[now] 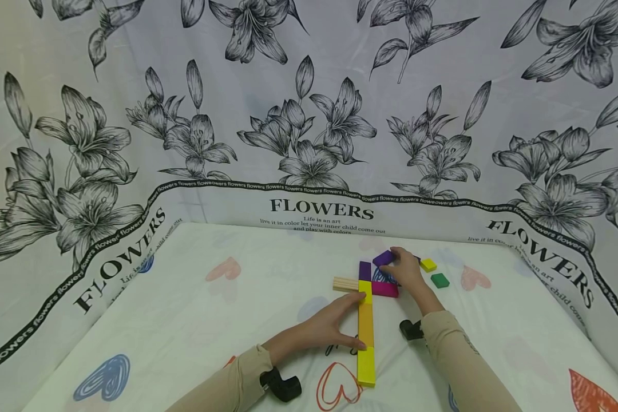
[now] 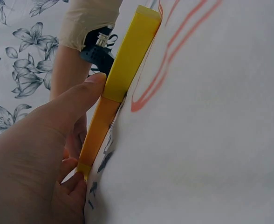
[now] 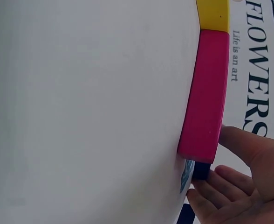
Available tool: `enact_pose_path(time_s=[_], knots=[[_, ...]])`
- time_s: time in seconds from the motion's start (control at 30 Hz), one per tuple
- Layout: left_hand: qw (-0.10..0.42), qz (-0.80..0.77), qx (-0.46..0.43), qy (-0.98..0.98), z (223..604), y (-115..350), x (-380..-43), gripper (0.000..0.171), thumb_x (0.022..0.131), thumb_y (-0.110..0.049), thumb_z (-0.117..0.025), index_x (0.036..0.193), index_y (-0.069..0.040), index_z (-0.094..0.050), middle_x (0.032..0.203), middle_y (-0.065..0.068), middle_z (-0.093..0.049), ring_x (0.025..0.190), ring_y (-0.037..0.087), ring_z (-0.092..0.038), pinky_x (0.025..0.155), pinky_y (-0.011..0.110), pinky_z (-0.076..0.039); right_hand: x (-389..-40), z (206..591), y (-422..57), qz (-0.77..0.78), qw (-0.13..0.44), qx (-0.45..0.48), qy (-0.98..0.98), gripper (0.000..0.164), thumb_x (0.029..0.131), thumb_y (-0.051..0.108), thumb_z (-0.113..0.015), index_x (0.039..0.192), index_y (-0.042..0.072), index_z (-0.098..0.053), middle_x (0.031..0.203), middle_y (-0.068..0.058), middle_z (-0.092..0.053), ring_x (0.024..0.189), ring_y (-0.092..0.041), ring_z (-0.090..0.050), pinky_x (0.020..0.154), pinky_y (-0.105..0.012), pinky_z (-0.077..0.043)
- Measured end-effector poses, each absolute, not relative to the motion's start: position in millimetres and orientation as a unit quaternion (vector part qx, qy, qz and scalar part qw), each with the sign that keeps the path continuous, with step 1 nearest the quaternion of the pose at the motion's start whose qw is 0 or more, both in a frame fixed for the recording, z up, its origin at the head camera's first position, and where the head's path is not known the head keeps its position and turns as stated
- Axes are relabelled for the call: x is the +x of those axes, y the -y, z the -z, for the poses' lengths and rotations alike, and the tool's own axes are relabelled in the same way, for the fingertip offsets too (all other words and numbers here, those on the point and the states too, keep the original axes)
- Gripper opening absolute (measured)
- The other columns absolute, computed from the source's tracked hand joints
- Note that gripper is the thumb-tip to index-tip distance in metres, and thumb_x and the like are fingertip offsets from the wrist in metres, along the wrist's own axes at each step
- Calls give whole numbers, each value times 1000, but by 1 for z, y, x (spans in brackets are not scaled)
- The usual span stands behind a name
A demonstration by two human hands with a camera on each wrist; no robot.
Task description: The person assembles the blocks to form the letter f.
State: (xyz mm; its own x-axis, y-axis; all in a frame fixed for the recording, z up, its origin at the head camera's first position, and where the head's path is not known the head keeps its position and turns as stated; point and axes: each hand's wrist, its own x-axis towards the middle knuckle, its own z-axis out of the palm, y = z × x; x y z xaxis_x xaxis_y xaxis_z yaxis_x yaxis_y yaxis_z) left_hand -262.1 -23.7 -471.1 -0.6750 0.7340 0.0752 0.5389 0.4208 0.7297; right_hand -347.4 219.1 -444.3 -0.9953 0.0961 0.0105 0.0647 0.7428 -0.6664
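Note:
In the head view a lengthwise row has a yellow block (image 1: 365,290), an orange block (image 1: 365,325) and another yellow block (image 1: 366,366). My left hand (image 1: 321,327) touches the row's left side, thumb and index finger spread along it. At the far end stands a purple block (image 1: 365,270). A magenta block (image 1: 385,289) juts out to the right and a bare wooden piece (image 1: 345,284) to the left. Beyond the magenta block, my right hand (image 1: 405,269) pinches a second purple block (image 1: 383,258) between thumb and index finger.
Right of the right hand lie a small yellow block (image 1: 428,265) and a green block (image 1: 440,280). Another dark block (image 3: 186,214) shows below the right fingers in the right wrist view. A flower-printed curtain (image 1: 309,143) stands behind the heart-patterned cloth (image 1: 268,257).

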Motion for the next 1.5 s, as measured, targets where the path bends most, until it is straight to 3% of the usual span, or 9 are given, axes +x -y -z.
enact_pose_path(time_s=[1.5], knots=[[148, -386, 368, -833, 468, 24, -262, 96, 80, -48, -77, 155, -24, -23, 162, -5, -25, 150, 16, -26, 123, 44, -26, -359, 434, -192, -399, 32, -17, 916, 66, 90, 17, -70, 145, -2, -39, 148, -25, -43, 139, -40, -40, 116, -51, -35]])
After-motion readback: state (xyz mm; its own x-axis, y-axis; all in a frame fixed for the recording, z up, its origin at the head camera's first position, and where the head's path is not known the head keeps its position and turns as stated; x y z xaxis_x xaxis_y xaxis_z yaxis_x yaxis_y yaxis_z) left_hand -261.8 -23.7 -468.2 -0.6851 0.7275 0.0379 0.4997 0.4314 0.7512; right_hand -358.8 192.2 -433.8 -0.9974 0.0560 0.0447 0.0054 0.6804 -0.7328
